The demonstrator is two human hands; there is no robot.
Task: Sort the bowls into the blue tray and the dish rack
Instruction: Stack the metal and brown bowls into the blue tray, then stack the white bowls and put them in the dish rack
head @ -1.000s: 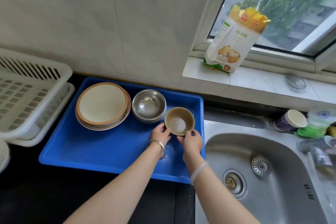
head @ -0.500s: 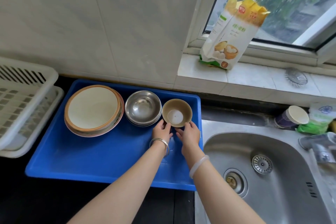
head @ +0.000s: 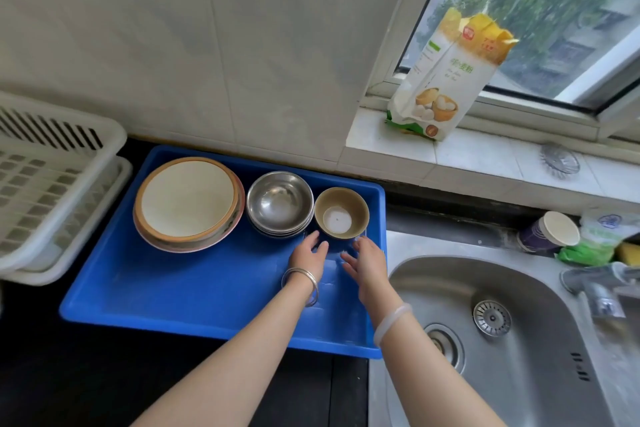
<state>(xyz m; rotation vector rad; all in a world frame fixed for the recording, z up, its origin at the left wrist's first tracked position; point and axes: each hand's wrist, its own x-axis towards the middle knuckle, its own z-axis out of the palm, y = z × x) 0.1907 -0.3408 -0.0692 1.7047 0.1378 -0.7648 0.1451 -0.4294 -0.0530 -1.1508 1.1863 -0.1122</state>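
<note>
A small brown bowl (head: 341, 213) with a white inside bottom stands in the far right corner of the blue tray (head: 180, 288). Left of it sits a stack of steel bowls (head: 280, 203), and further left a stack of wide cream bowls (head: 188, 203) with brown rims. My left hand (head: 308, 255) and my right hand (head: 367, 260) hover just in front of the brown bowl, fingers relaxed, holding nothing. The white dish rack (head: 45, 184) stands at the left edge, partly out of view.
A steel sink (head: 519, 340) lies right of the tray, with a tap (head: 595, 288) at its far right. A flour bag (head: 446, 80) leans on the windowsill. A paper cup (head: 549, 232) and green packets lie behind the sink. Dark counter runs along the front.
Both hands have let go of the small brown bowl, which now rests in the tray's far right corner, and have drawn back slightly toward me.
</note>
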